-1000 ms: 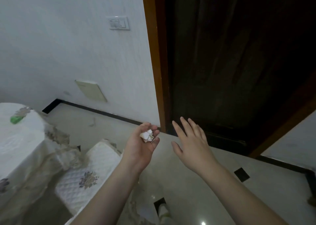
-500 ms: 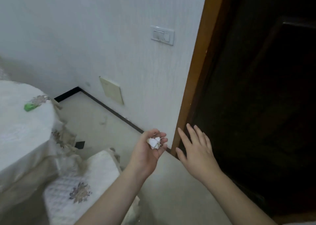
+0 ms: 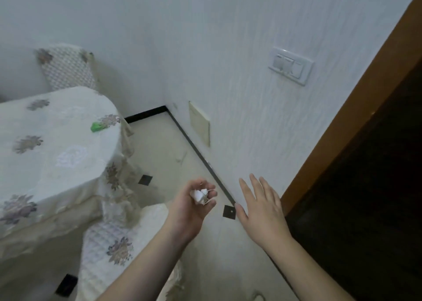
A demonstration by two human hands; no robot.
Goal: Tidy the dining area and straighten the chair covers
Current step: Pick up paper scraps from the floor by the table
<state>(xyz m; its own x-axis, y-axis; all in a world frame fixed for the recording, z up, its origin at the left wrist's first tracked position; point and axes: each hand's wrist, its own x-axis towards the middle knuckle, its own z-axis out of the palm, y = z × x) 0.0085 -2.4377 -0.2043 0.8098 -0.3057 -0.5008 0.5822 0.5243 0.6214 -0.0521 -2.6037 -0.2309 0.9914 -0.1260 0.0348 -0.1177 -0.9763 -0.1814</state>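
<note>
My left hand (image 3: 190, 211) is cupped palm up around a small crumpled wad of white paper (image 3: 199, 195), held above the floor in front of me. My right hand (image 3: 260, 206) is open with fingers spread, empty, hovering near the wall by the door frame. Below my left forearm is a chair with a quilted white flowered cover (image 3: 109, 248). A second covered chair back (image 3: 67, 68) stands behind the table at the far left.
A round table under a white flowered cloth (image 3: 45, 154) fills the left side, with a small green object (image 3: 97, 126) near its edge. A dark wooden door (image 3: 365, 198) and its brown frame (image 3: 356, 108) are to the right. A scrap (image 3: 181, 158) lies on the tiled floor by the wall.
My view has swung left from the door toward the table and corner. Both hands kept their poses, the left still holding the paper wad.
</note>
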